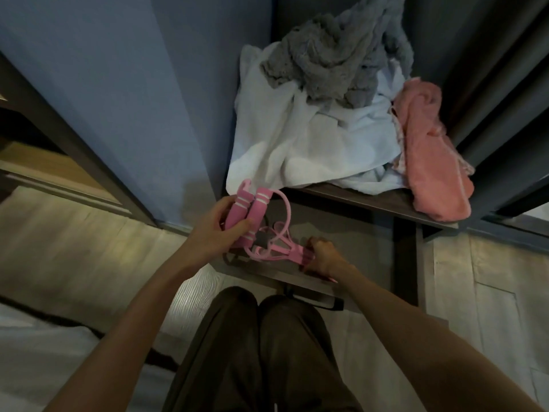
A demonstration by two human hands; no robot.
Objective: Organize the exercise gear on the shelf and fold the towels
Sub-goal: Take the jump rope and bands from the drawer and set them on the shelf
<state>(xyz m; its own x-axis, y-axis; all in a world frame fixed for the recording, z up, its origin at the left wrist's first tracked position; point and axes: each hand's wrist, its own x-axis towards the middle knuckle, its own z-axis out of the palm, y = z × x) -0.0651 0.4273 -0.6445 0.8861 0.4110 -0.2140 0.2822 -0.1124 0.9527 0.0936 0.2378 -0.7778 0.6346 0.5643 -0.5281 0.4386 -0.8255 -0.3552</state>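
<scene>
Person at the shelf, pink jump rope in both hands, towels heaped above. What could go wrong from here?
1. The cord loops loosely between the left hand, gripping the jump rope handles, and the right hand; pulling them apart may knot it.
2. The white towel hangs right beside the handles; lifting the rope might snag it and drag the heap.
3. The pink towel overhangs the upper shelf edge and could slip off.

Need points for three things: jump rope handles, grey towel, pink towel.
jump rope handles [257, 209]: head view, on the foam grip of one handle, just above the fingers.
grey towel [335, 60]: head view, on the middle of the crumpled heap.
pink towel [430, 165]: head view, on its broad middle fold.
</scene>
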